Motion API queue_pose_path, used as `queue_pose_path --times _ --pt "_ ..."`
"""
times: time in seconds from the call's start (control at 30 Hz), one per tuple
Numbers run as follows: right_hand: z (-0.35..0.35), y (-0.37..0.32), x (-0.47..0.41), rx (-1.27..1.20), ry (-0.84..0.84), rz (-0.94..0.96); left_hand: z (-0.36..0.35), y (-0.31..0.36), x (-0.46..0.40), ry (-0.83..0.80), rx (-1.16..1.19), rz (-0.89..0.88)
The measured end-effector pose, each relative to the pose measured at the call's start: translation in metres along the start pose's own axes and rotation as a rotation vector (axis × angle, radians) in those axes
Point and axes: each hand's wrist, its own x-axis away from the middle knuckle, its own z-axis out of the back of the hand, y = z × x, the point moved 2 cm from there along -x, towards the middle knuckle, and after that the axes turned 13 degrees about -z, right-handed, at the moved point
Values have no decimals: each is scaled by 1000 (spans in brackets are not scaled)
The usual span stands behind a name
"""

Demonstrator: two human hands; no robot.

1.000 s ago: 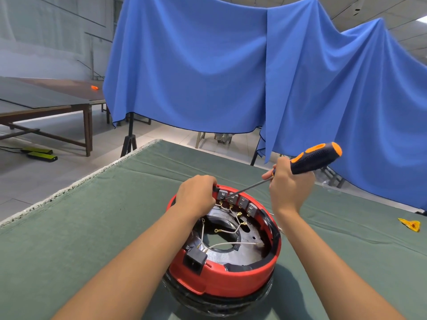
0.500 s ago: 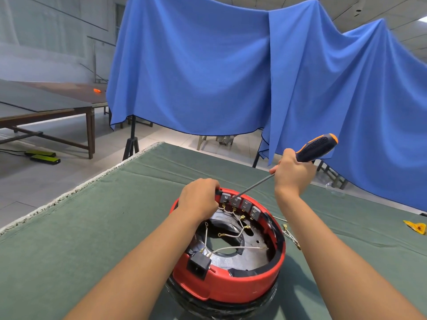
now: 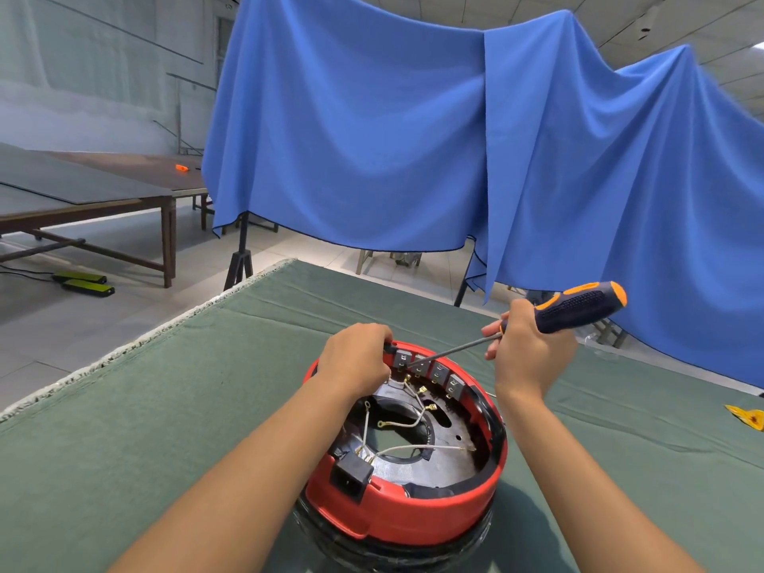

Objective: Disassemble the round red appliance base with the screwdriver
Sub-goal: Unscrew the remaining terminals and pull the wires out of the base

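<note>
The round red appliance base (image 3: 413, 514) lies open side up on the green cloth, showing white wires, a black socket and a row of grey switch blocks along its far rim. My left hand (image 3: 355, 359) grips the far left rim of the base. My right hand (image 3: 525, 353) holds the screwdriver (image 3: 574, 306) by its black and orange handle. The shaft slants down to the left, and its tip sits at the grey blocks on the far rim.
The green cloth covers the table (image 3: 124, 428), whose left edge runs diagonally. A yellow scrap (image 3: 748, 415) lies at the right edge. A blue sheet (image 3: 413, 138) hangs behind the table. Wooden tables (image 3: 82, 192) stand at the far left.
The right hand and screwdriver handle shifted slightly, with the tip staying at the grey blocks. The left hand kept its grip on the rim.
</note>
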Motion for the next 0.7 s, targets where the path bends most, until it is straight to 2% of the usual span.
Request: queue_pose_path --times 0.17,0.33,0.53,0.7 --pt "-3 -5 5 42 -58 69 1 1 2 5 -6 0" --pt "3 -4 -2 13 -29 -43 5 3 3 33 9 18" --pt "29 0 0 -129 60 -102 4 5 2 -48 -1 21" --pt "47 2 7 -252 124 -112 -2 7 3 -103 -118 -117"
